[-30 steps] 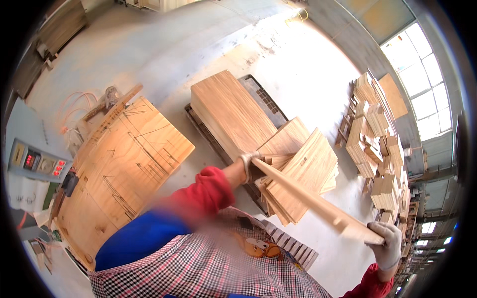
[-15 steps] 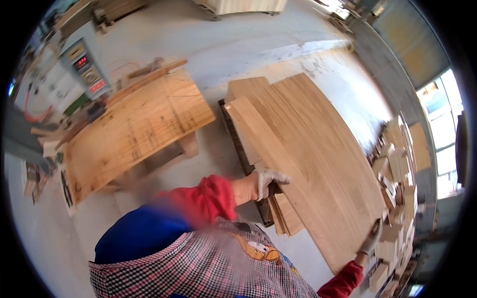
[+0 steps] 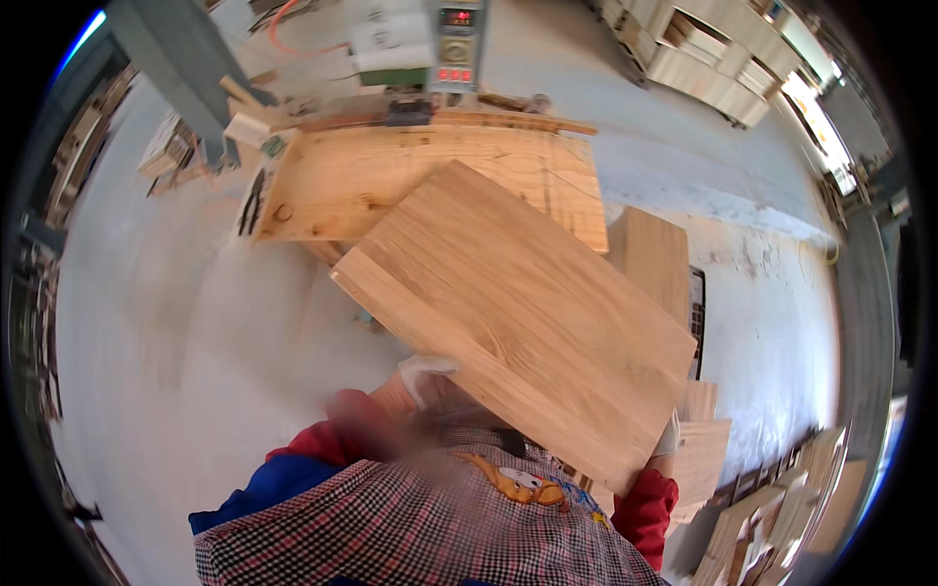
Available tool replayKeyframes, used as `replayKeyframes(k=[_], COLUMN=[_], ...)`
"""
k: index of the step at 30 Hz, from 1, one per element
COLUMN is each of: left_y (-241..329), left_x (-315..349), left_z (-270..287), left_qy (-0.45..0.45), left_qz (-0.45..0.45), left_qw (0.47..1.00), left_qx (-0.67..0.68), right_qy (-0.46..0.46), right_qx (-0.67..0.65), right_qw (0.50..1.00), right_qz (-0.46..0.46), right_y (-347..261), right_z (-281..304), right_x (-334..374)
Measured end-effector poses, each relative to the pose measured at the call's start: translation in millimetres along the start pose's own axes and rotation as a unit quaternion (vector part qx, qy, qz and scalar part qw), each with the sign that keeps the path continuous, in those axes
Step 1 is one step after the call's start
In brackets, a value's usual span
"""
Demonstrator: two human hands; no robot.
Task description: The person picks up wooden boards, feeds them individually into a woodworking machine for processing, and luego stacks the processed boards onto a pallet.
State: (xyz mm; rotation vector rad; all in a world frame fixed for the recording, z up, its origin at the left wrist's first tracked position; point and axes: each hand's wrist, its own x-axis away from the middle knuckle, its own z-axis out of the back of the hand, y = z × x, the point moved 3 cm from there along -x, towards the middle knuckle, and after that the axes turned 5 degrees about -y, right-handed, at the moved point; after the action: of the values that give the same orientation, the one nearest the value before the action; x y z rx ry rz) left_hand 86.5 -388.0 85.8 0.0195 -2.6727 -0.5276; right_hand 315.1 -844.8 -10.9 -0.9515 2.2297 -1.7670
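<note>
A large flat wooden panel (image 3: 518,322) is held up in front of my body, slanting from upper left to lower right. My left hand (image 3: 422,379), in a pale glove, grips its near long edge, with the fingers hidden underneath. At the panel's right end my right hand (image 3: 670,436), also gloved, grips the short edge. The panel's far left corner overlaps the wooden workbench top (image 3: 332,186); whether it touches cannot be told.
A control box (image 3: 455,49) with red displays stands behind the bench. Pliers (image 3: 252,200) lie at its left end. More wooden panels (image 3: 653,254) are stacked right of the bench, beside a black pallet (image 3: 697,313). Wood pieces (image 3: 772,518) are piled at lower right, and a grey column (image 3: 171,73) rises at left.
My view has turned left. Both hands have carried the panel leftward from above the stack, and it now partly covers the bench in view. Both hands keep their grip.
</note>
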Motion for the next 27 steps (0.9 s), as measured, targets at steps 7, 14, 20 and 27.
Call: replayKeyframes(k=[7,14,20,27], left_y=[54,129,166,199], left_x=[-2,-9,-48,-44], left_z=[105,131,150,215], left_qy=[0.035,0.037,0.148,-0.043], left_qz=[-0.07,-0.005,0.16,-0.058], left_qw=[0.996,0.997,0.967,0.719], left_qx=[0.052,0.06,-0.132,-0.691], right_qy=[0.099,0.146,0.211,0.028], right_qx=[-0.103,0.009,0.184,0.708], right_qw=[0.974,0.985,0.96,0.703], right_qz=[-0.177,-0.092,-0.005,-0.062], right_y=[-12,-4,-11,-41], right_z=[-147,-238,-252,-289], right_x=[-72,-137,-210,-205])
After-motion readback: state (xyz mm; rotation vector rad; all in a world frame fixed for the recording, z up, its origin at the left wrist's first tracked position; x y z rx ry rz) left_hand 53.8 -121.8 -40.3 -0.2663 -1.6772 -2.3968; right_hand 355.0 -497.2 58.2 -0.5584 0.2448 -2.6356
